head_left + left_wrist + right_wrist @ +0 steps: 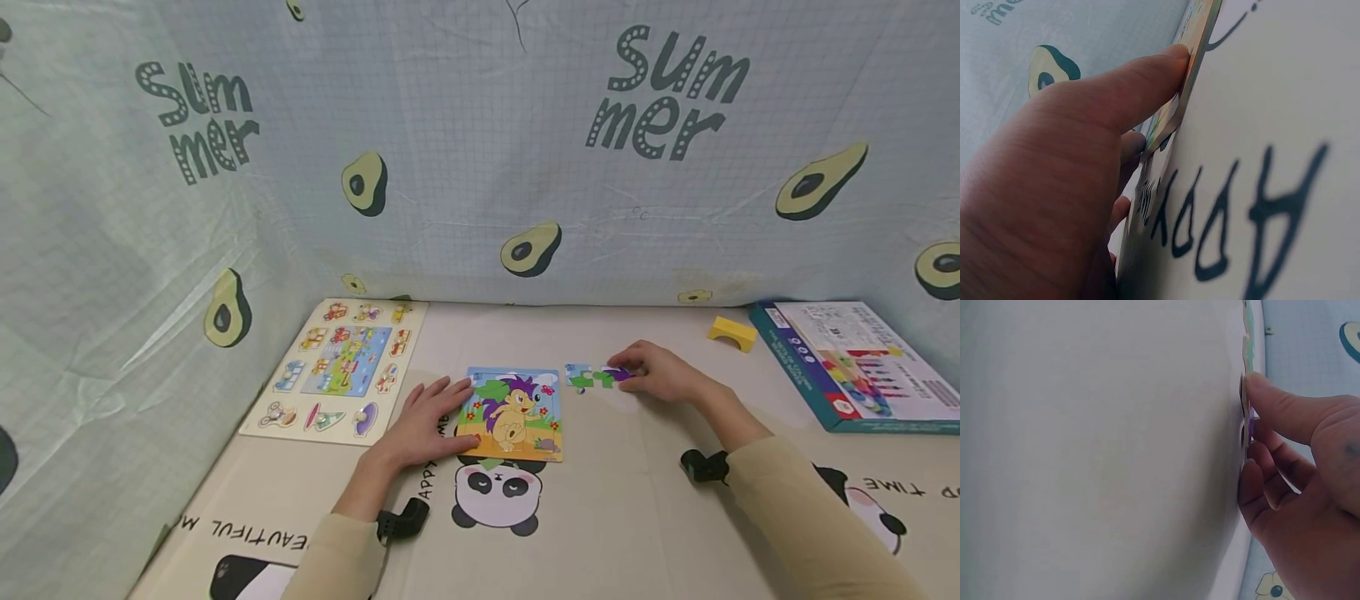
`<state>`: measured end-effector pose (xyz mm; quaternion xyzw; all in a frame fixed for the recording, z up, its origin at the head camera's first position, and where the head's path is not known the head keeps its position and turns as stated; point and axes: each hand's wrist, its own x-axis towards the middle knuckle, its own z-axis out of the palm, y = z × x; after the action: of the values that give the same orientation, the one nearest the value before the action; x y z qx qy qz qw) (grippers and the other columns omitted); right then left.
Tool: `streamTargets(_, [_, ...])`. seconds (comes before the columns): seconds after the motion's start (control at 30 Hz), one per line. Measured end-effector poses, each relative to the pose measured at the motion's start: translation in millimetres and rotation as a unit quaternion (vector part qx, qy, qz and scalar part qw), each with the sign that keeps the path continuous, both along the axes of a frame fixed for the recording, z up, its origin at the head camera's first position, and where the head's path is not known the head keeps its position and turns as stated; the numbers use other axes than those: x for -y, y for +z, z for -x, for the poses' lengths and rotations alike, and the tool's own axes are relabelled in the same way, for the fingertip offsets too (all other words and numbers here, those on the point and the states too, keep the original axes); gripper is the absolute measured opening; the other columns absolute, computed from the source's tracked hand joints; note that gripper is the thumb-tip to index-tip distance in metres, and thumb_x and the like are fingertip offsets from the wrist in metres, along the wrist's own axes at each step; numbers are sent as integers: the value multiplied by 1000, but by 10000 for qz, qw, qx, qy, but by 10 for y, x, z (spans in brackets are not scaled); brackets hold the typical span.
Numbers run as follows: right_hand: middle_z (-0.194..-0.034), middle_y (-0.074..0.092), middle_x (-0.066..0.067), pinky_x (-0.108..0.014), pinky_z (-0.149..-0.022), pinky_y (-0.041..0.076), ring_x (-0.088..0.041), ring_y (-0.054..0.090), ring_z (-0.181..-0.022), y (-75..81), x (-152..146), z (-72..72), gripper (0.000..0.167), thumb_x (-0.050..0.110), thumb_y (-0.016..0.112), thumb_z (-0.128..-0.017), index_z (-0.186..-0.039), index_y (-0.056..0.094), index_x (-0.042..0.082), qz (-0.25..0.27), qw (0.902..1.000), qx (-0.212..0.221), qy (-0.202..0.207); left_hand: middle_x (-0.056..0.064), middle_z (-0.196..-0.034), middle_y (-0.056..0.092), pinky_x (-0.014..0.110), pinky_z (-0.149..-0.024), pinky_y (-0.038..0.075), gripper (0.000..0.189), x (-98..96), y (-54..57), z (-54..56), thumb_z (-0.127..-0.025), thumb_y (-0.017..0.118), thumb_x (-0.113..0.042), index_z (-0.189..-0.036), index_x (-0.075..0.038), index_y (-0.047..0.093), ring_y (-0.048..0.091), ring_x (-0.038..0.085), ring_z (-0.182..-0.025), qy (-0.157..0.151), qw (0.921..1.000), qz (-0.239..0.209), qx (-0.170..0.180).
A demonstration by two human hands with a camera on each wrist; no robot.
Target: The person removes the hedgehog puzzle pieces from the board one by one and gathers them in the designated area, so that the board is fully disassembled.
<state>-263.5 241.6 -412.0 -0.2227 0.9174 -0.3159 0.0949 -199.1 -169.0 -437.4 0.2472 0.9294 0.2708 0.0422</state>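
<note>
A square hedgehog jigsaw puzzle (517, 417) lies flat before me, its picture mostly filled in. My left hand (423, 425) rests at its left side, fingers spread and thumb on the lower left edge; the left wrist view shows the thumb (1154, 78) touching the board's rim. To the right of the puzzle, a short row of loose pieces (579, 377) in blue and green lies on the cloth. At the row's right end my right hand (660, 372) pinches a purple and green puzzle piece (618, 373) between thumb and fingers, low against the table.
At the back left lies a pale board (292, 421) with shaped picture pieces. A yellow arch block (732, 333) stands at the back right, beside a flat teal-edged box (862, 358). A patterned curtain (450, 125) rises behind the table. The tablecloth has printed pandas (497, 500).
</note>
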Motion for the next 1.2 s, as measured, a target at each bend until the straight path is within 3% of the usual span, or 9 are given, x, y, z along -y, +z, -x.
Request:
streamTargets(0.43, [-117,58,-16,-53,-94,47,-32,57,-106,-12,-3,-21,31,4,70,-94,-124,67,-4,58,9997,-163,175,1,-160,38,54,-121,3,83,0,-25,8,-86,71,-53,-154,-13,45,17,30,-152,46,10000,10,18])
streamTargets(0.7, [-123,57,-16,-48,-90,47,-32,53,-109,74,25,-28,41,12,72,-94,-132,64,0,51,9998,-172,-32,-1,-161,36,52,-121,2,84,8,-19,10,-85,71,-54,-154,-14,44,16,28,-152,25,10000,56,44])
streamTargets(1.0, [-127,56,-19,-41,-86,52,-34,53,-111,192,292,-53,46,18,72,-95,-135,60,0,478,9988,-128,23,0,-160,37,53,-121,3,84,9,-18,0,-85,72,-54,-154,-14,45,17,29,-152,52,10000,19,21])
streamTargets(1.2, [-129,57,-19,-40,-87,52,-35,54,-111,184,512,-58,48,18,73,-94,-136,59,1,772,9969,-138,-15,1,-160,37,54,-121,3,84,7,-22,8,-85,71,-54,-154,-13,45,17,29,-152,46,10000,24,6])
